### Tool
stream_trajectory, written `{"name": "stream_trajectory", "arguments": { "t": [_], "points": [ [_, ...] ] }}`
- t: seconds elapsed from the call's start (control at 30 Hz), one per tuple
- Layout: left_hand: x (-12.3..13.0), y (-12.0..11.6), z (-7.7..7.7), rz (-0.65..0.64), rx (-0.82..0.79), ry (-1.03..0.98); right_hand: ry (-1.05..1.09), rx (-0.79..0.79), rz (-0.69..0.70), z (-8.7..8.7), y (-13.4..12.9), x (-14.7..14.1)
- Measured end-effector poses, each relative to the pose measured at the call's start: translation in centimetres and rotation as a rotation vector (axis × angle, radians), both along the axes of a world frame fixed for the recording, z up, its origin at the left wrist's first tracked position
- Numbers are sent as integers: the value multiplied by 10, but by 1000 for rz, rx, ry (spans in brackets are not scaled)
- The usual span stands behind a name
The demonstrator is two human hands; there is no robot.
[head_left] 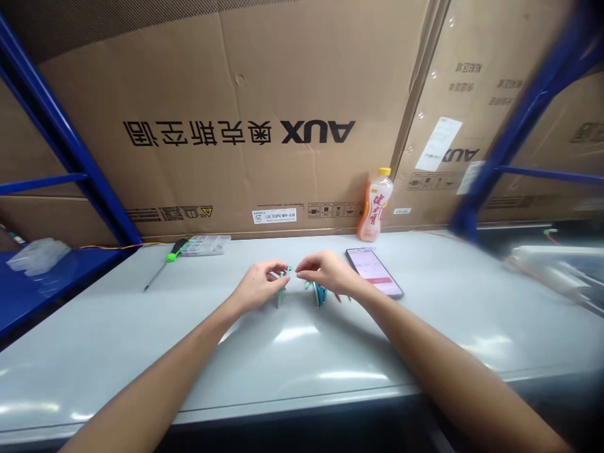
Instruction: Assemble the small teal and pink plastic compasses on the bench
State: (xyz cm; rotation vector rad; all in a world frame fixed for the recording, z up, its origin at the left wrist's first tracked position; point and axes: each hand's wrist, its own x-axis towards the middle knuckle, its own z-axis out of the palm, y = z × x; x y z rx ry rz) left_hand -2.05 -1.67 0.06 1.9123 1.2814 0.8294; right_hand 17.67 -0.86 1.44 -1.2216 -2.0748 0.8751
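Note:
My left hand point(262, 284) is closed around a thin green pen-like item point(280, 296), which points down toward the grey table point(226, 371). Close to its upper end, my right hand point(325, 272) has its thumb and fingers pinched together; whatever they hold, if anything, is too small to make out. Several slim teal items point(319, 294) lie on the table just below my right hand, with a red one point(338, 297) beside them, partly hidden by the wrist.
A phone point(377, 274) with a lit screen lies right of my hands, and an orange drink bottle point(375, 204) stands behind it. At the back left are a screwdriver point(173, 253) and a clear compartment box point(207, 245). Large cardboard boxes point(236, 75) wall the back between blue frames.

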Motion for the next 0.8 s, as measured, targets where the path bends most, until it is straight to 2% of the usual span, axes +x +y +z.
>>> {"name": "stream_trajectory", "arguments": {
  "t": [0.2,0.6,0.8],
  "points": [
    [4,-7,5,-24,-18,-95,315,-88,-28,-2,3,-8],
    [8,-15,11,-30,17,-192,460,-61,9,-11,4,-15],
    [7,-15,8,-35,43,-233,578,-83,96,-13,1,-18]
  ]
}}
